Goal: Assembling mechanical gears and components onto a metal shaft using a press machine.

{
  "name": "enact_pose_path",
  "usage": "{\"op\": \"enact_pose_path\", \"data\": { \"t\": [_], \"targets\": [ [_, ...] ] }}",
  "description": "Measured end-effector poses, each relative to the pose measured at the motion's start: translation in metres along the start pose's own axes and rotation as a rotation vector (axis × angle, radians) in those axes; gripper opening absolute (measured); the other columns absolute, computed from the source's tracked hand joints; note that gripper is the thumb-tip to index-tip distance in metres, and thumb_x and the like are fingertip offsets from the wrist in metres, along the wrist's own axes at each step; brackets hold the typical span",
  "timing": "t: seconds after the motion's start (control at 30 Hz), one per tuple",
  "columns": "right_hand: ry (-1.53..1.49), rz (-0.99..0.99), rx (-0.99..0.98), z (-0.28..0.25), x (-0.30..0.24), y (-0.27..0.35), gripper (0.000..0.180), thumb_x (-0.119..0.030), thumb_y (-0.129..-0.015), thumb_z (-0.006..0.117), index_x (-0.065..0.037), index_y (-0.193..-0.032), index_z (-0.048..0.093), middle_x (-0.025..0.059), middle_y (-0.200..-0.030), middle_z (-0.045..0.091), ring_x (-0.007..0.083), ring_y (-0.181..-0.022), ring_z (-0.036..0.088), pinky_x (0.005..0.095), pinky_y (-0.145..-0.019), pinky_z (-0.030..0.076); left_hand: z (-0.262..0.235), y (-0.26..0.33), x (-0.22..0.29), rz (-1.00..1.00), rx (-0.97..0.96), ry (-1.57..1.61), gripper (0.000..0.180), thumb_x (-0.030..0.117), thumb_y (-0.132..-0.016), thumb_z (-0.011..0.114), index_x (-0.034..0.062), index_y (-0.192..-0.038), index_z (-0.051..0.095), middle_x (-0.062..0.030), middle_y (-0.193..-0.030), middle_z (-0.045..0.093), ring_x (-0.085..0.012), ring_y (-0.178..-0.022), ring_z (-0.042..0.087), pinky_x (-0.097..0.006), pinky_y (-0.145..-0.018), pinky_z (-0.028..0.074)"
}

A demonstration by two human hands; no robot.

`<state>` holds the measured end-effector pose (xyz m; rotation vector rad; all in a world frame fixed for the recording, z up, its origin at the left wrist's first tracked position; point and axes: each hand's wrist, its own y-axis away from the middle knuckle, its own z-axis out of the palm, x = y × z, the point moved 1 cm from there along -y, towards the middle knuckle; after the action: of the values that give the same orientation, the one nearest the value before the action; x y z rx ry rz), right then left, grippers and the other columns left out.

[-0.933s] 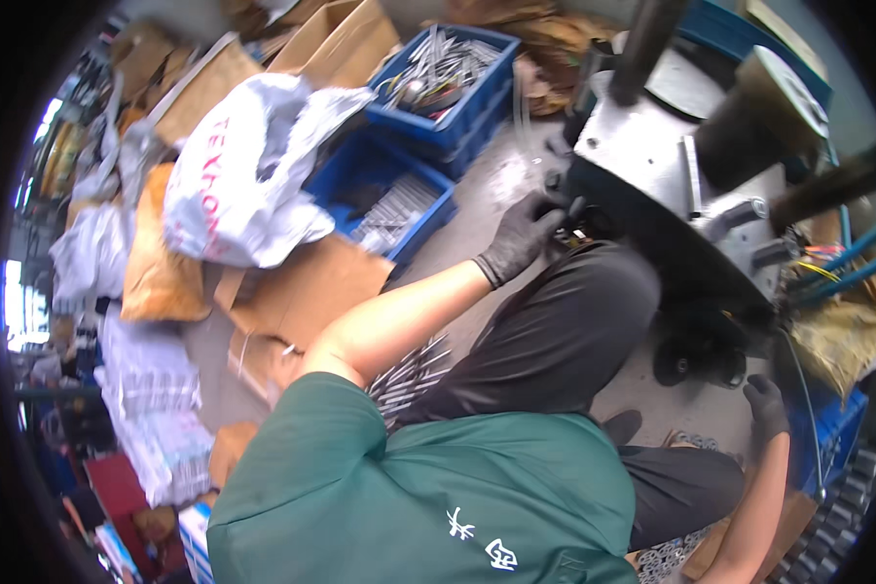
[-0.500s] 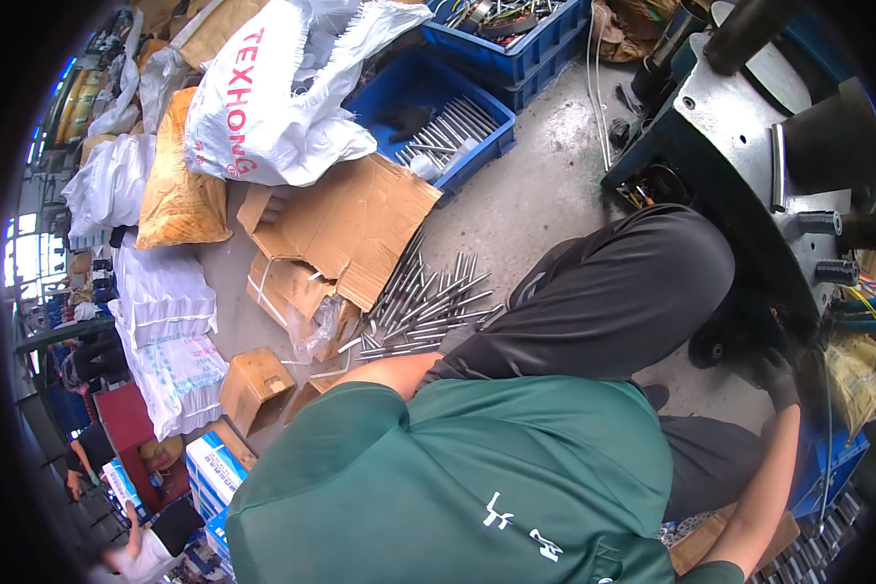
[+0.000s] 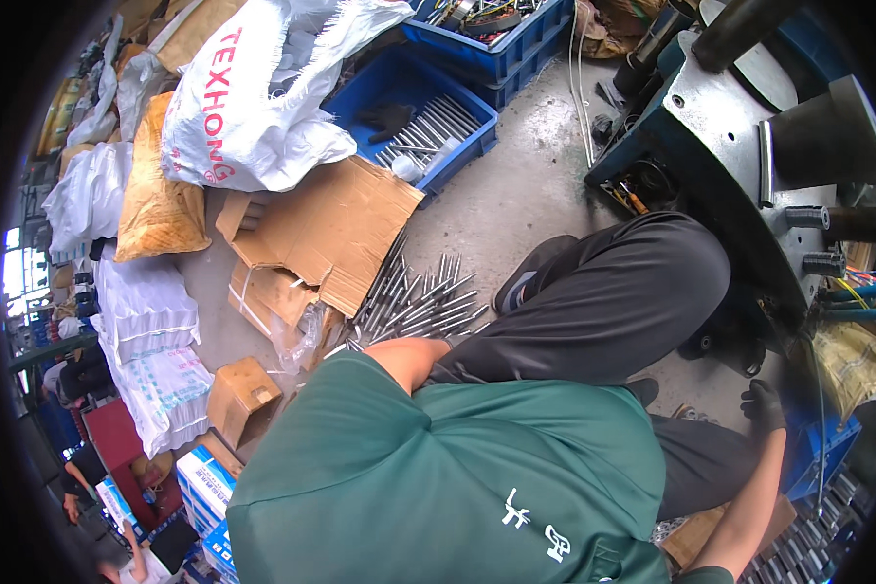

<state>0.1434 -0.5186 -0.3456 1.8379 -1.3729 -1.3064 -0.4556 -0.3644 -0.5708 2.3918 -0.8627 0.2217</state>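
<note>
Left hand: gloved [image 3: 455, 341], mostly hidden behind the bent leg [image 3: 594, 302], at the near edge of the rod pile just left of the frame's centre.
Left grip: cannot be told; the fingers are out of sight, so they may or may not be around a rod.
Right hand: dark-gloved [image 3: 764, 405], at the right of the frame, between the machine's underside and a blue bin [image 3: 810, 450].
Right grip: fingers bent, no object showing in them; whether something small is pinched cannot be told.
Metal rods: a loose pile [image 3: 423, 300] on the floor near the centre, lying criss-cross beside a torn cardboard box [image 3: 360, 234].
More rods: laid fairly neatly in a blue crate [image 3: 485, 146] at upper centre, along with a dark glove [image 3: 391, 119].
Machine: heavy metal plate and posts [image 3: 715, 117] at upper right; below the plate, a dark opening holds an orange-handled piece [image 3: 637, 201].
Just changed: under a second ago the left arm stretched to that opening; now it is drawn back and bent, the hand down by the pile.
What that means: the left hand's work, as I judge it, has shifted from the machine to the loose rods.
Right side change: the right hand, blurred a moment ago, now shows clearly, in much the same area.
</note>
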Motion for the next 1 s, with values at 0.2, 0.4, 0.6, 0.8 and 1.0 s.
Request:
{"op": "enact_pose_path", "data": {
  "t": [0.2, 0.4, 0.6, 0.8, 1.0],
  "targets": [
    [0.021, -0.006, 0.053, -0.017, 0.024, 0.013, 0.041, -0.031, -0.104, 0.060, -0.009, -0.139, 0.059, 0.0121, -0.094, 0.072, 0.0227, -0.063, 0.067, 0.0349, -0.053, 0.051, -0.036, 0.126, -0.137, -0.007, -0.015, 0.019, 0.022, 0.029, -0.091, 0.069, 0.0134, -0.102, 0.080, -0.0153, -0.105, 0.075, -0.0338, -0.093, 0.075, -0.045, -0.080, 0.060],
    [0.010, -0.014, 0.066, -0.008, 0.013, 0.009, 0.042, -0.032, -0.103, 0.062, -0.010, -0.138, 0.060, 0.0121, -0.094, 0.074, 0.0235, -0.064, 0.069, 0.0347, -0.055, 0.053, -0.046, 0.021, -0.005, -0.028, -0.022, -0.007, 0.022, 0.029, -0.091, 0.069, 0.0133, -0.101, 0.080, -0.0152, -0.104, 0.075, -0.0338, -0.093, 0.075, -0.045, -0.079, 0.060],
    [0.015, 0.006, 0.102, -0.001, 0.012, 0.050, 0.043, -0.032, -0.099, 0.064, -0.008, -0.135, 0.061, 0.0117, -0.094, 0.074, 0.0243, -0.067, 0.070, 0.0355, -0.056, 0.053, -0.058, 0.033, 0.009, 0.122, -0.034, -0.019, 0.021, 0.029, -0.090, 0.070, 0.0133, -0.101, 0.080, -0.0151, -0.102, 0.075, -0.0338, -0.092, 0.075, -0.045, -0.079, 0.060],
    [0.041, 0.055, 0.096, 0.006, 0.017, 0.071, 0.041, -0.034, -0.100, 0.064, -0.006, -0.129, 0.064, 0.0134, -0.098, 0.075, 0.0239, -0.074, 0.072, 0.0354, -0.062, 0.056, -0.079, 0.041, 0.007, 0.305, -0.045, 0.021, 0.021, 0.029, -0.090, 0.070, 0.0132, -0.100, 0.080, -0.0149, -0.101, 0.075, -0.0339, -0.091, 0.075, -0.045, -0.079, 0.060],
    [0.090, 0.071, 0.117, 0.011, 0.003, 0.066, 0.043, -0.030, -0.100, 0.064, -0.003, -0.133, 0.064, 0.0143, -0.101, 0.074, 0.0236, -0.075, 0.072, 0.0342, -0.064, 0.056, -0.096, 0.058, -0.005, 0.416, -0.083, 0.044, 0.020, 0.029, -0.089, 0.071, 0.0132, -0.100, 0.080, -0.0148, -0.099, 0.075, -0.0339, -0.091, 0.075, -0.045, -0.078, 0.060]
  ]
}}
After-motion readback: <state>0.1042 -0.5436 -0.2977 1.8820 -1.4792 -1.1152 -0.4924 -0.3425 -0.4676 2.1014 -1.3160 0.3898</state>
